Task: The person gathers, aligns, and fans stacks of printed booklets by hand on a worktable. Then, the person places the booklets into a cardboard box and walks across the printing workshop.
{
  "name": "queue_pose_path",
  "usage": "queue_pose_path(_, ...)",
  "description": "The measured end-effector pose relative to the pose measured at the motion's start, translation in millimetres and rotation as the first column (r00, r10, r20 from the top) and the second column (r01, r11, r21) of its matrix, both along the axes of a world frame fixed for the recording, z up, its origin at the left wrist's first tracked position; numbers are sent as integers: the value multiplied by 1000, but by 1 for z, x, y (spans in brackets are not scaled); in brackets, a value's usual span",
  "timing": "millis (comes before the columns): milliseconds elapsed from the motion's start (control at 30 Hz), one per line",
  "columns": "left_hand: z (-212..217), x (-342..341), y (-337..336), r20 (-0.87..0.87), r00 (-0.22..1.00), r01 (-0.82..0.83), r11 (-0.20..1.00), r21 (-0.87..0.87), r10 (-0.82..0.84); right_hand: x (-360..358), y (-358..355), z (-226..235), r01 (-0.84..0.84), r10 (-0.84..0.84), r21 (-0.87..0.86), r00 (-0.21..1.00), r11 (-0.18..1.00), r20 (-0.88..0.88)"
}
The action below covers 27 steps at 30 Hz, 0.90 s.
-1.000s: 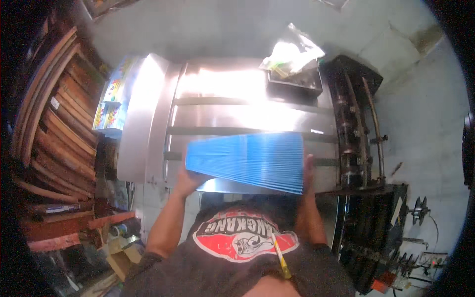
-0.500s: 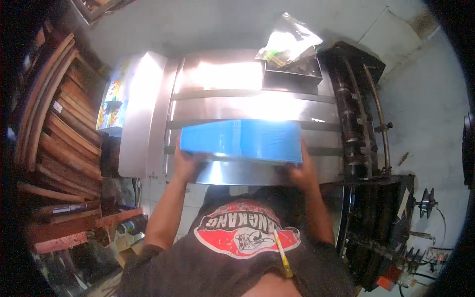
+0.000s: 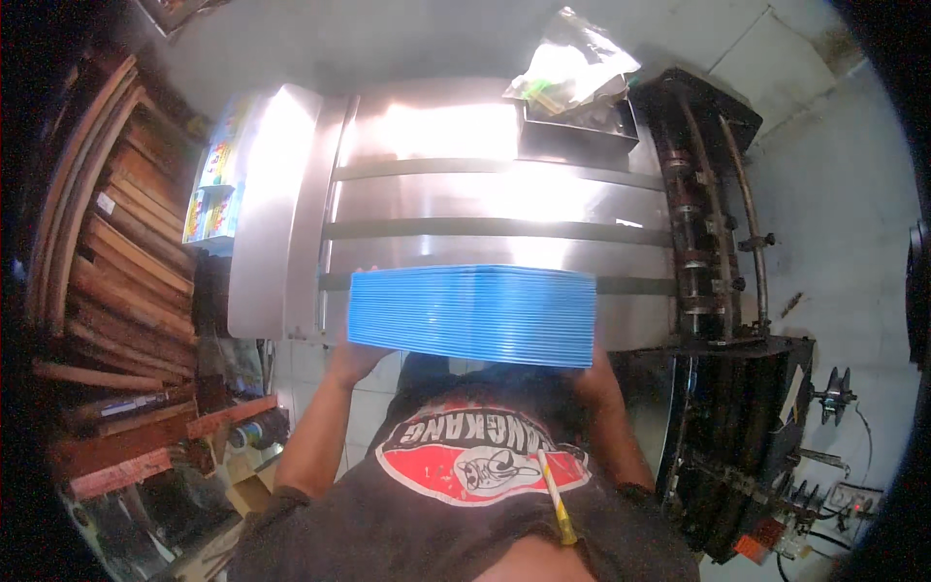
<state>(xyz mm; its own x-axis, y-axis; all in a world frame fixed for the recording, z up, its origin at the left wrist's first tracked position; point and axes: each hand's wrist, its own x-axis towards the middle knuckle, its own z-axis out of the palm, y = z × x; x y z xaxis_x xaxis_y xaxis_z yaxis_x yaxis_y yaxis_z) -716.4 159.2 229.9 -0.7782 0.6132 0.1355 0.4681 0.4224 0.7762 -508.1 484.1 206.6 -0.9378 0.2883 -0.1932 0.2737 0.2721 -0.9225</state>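
I hold a thick stack of blue sheets [image 3: 472, 314] in front of my chest, its striped edge side facing up toward me. My left hand [image 3: 351, 360] grips the stack's left end from below, mostly hidden under it. My right hand [image 3: 593, 372] holds the right end, also largely hidden. The stack hangs over the near edge of a shiny steel machine table [image 3: 485, 204] with raised cross bars.
A steel tray with a crumpled plastic bag [image 3: 572, 73] sits at the table's far right. A black roller machine [image 3: 718, 223] stands to the right. Wooden strips [image 3: 87, 242] lean at the left, with colourful printed sheets [image 3: 215, 184] beside the table.
The blue stack has turned from its flat face to its striped edge side facing me, and came back toward my chest after being pushed out over the table.
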Motion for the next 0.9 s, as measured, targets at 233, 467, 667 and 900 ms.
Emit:
queue_pose_path(233,-8,6,-6,316,947,-124,974,192,59,-3,1,1,17,-23,-91,998,996,-65)
queue_pose_path(467,-19,0,-5,83,996,-40,996,81,34,-12,9,-8,8,-13,-60,995,998,-99)
queue_pose_path(667,-16,-10,10,145,986,-96,992,80,84,-26,21,-9,23,-44,-367,998,930,-49)
queue_pose_path(900,-29,-12,9,182,980,-95,992,82,79,-17,19,-12,19,4,188,993,982,-121)
